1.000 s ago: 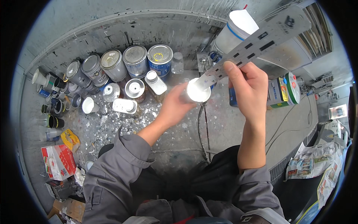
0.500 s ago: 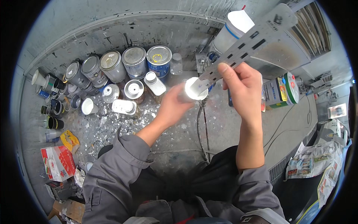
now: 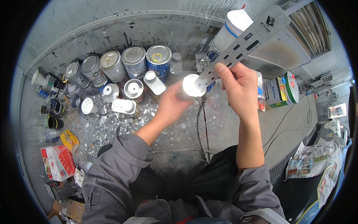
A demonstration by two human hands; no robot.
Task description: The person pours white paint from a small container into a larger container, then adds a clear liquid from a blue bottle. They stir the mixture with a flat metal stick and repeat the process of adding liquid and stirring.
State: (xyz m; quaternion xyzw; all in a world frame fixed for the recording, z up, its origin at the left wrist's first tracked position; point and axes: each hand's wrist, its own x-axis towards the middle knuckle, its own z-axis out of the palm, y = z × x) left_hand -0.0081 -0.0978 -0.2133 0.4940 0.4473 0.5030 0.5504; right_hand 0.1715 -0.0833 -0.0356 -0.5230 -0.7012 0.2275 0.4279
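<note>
View from the head, looking down over the person's lap to a paint-spattered concrete floor; nearest, grey sleeves pushed back from both forearms, which leaves the wrists free. The left hand point(image 3: 172, 101) wraps a small cup point(image 3: 192, 85) from below and behind, its white contents facing up; the fingers curl round the far side, and how tightly they press cannot be told; the cup is held level above the floor, presumably so that nothing spills. The right hand point(image 3: 238, 86) pinches a long slotted grey stirring stick point(image 3: 244, 40) between thumb and closed fingers near its lower end; the stick's tip rests in the cup and its length slants up and away to the right, a grip low on the shaft giving control of the tip. Beyond the hands, on the floor: a flat square tin point(image 3: 124, 106), a small white bottle point(image 3: 154, 82) lying on its side, an open can point(image 3: 134, 89); further, a row of lidded paint cans point(image 3: 134, 59) set along the foot of the wall, within reach yet out of the working space; at far right a white jug point(image 3: 232, 30) behind the stick; at the left edge a red carton point(image 3: 56, 161).
</note>
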